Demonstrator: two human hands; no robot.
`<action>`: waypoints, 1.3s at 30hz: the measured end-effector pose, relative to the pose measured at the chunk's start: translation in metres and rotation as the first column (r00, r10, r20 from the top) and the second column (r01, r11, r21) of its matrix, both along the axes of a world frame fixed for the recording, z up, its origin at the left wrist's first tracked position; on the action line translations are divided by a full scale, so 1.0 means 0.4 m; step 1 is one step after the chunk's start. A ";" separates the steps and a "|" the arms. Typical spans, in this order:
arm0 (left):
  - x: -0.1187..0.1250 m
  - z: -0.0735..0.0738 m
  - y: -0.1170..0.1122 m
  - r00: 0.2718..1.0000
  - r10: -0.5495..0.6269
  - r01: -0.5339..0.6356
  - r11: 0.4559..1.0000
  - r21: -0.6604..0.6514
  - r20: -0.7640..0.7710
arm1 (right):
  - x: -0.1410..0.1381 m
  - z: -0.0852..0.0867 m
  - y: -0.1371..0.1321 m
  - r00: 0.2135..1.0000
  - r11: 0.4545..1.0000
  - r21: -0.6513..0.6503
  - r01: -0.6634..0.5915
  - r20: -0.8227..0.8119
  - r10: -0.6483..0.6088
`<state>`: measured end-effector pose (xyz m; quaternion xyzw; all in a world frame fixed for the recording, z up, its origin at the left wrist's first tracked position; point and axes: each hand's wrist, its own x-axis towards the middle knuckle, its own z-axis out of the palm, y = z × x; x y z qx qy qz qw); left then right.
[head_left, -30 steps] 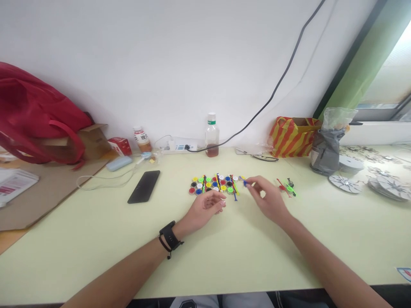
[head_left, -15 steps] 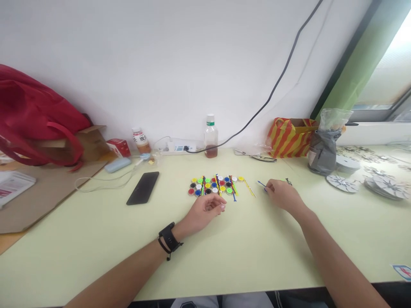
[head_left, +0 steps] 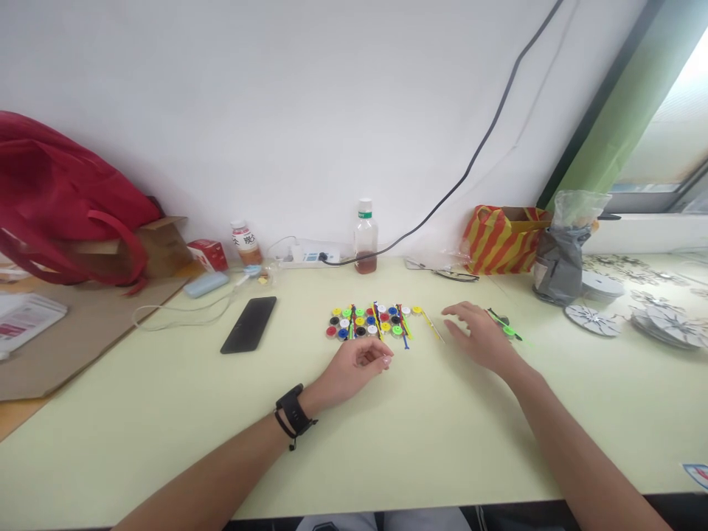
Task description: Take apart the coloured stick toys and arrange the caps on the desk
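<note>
My right hand (head_left: 480,335) hovers low over the table with its fingers apart and nothing seen between them. Just left of its fingertips lie thin yellow and white strips (head_left: 433,325). Beyond its right side, a dark strip and a green round piece (head_left: 508,331) lie partly hidden behind the hand. Loosely curled, my left hand (head_left: 354,369) rests on its side below the rows of small coloured round pieces (head_left: 361,332). I see nothing held in it. Thin coloured strips (head_left: 377,321) lie across those rows.
A black phone (head_left: 248,324) lies on the left. Along the wall stand a bottle (head_left: 366,240), a power strip (head_left: 310,254) and a striped bag (head_left: 501,240). Flat round discs (head_left: 593,321) and a grey bag (head_left: 557,262) are on the right.
My right hand has opened and let go of the thin blue strip, which no longer shows. The green round piece has come into view beside it. My left hand keeps its pose.
</note>
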<state>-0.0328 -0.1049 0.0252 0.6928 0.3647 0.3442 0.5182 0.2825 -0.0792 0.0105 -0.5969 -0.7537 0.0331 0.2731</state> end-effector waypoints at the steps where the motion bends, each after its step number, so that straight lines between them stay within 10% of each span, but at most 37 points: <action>1: 0.001 0.001 0.000 1.000 0.001 -0.001 1.000 0.001 -0.001 | -0.021 0.000 -0.004 0.997 0.997 -0.014 -0.080 0.007 0.081; 26: 0.004 -0.002 0.001 0.999 0.000 0.001 1.000 0.030 -0.048 | -0.045 -0.038 0.015 0.992 0.997 -0.062 0.048 0.119 -0.040; 39: 0.005 0.003 0.000 0.999 -0.003 0.004 1.000 0.023 -0.054 | -0.058 -0.049 0.046 0.960 0.991 0.133 0.001 -0.277 0.036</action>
